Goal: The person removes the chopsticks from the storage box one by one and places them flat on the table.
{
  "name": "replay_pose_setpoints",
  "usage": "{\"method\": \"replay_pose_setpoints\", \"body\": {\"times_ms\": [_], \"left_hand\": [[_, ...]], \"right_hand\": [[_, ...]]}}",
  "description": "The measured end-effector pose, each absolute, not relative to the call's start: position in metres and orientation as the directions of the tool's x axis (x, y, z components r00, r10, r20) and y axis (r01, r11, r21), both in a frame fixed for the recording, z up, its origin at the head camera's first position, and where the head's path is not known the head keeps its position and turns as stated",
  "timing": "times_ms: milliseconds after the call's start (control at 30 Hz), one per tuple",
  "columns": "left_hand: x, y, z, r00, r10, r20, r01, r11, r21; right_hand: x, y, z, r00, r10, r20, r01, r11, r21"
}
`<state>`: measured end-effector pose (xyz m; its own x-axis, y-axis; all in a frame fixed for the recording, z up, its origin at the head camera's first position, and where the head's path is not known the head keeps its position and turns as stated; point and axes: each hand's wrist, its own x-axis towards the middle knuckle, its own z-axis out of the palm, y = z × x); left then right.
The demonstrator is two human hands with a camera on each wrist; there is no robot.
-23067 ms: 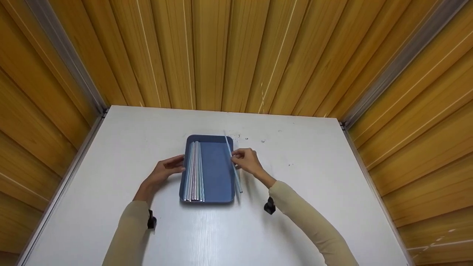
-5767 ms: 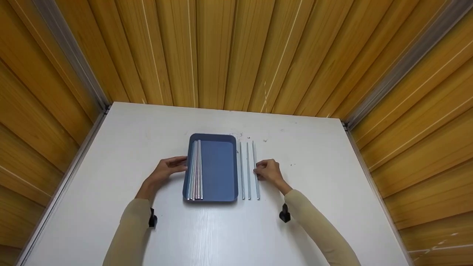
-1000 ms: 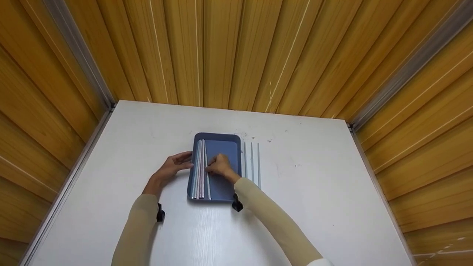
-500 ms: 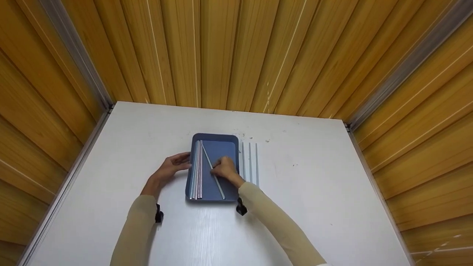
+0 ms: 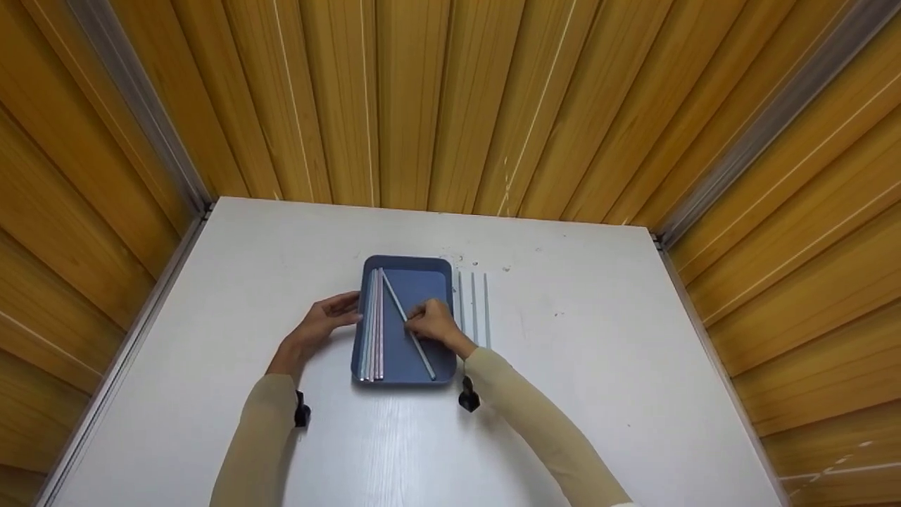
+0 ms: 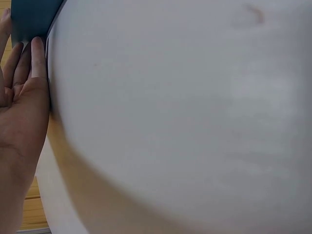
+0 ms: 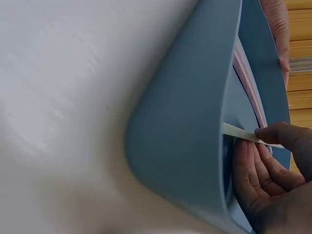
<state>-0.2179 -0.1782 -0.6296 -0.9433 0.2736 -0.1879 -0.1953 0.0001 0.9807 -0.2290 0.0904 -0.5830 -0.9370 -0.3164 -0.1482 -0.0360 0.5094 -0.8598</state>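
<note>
A blue rectangular tray (image 5: 426, 277) lies lengthwise on the table, with a bundle of pastel blue and pink chopsticks (image 5: 374, 324) along its left wall. My right hand (image 5: 434, 322) reaches into the tray and pinches one pale chopstick (image 5: 422, 353) around its middle. That chopstick slants, its far end near the bundle and its near end towards the tray's lower right. In the right wrist view, thumb and fingers hold the pale chopstick (image 7: 239, 131) behind the tray wall (image 7: 180, 122). My left hand (image 5: 325, 318) rests its extended fingers against the tray's left outer side.
On the white table (image 5: 577, 338), three light blue chopsticks (image 5: 474, 303) lie parallel just right of the tray; my right forearm hides their near ends. Wood-patterned panels (image 5: 422, 105) stand behind the table and at both sides.
Since a second ago, my right hand has drawn one chopstick away from the bundle, swinging its near end rightward. Earlier, chopsticks were laid right of the tray. My left hand stays at the tray.
</note>
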Motion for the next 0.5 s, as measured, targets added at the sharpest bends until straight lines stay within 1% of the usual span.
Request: {"method": "replay_pose_setpoints", "body": {"times_ms": [200, 500], "left_hand": [[-0.217, -0.176, -0.627, -0.941, 0.263, -0.214, -0.226, -0.017, 0.974], [-0.216, -0.177, -0.628, -0.944, 0.254, -0.213, -0.218, 0.006, 0.976]], "right_hand": [[-0.230, 0.097, -0.578, -0.925, -0.356, -0.132, -0.063, 0.487, -0.871], [-0.227, 0.106, -0.565, -0.927, -0.360, -0.100, -0.095, 0.486, -0.869]]}}
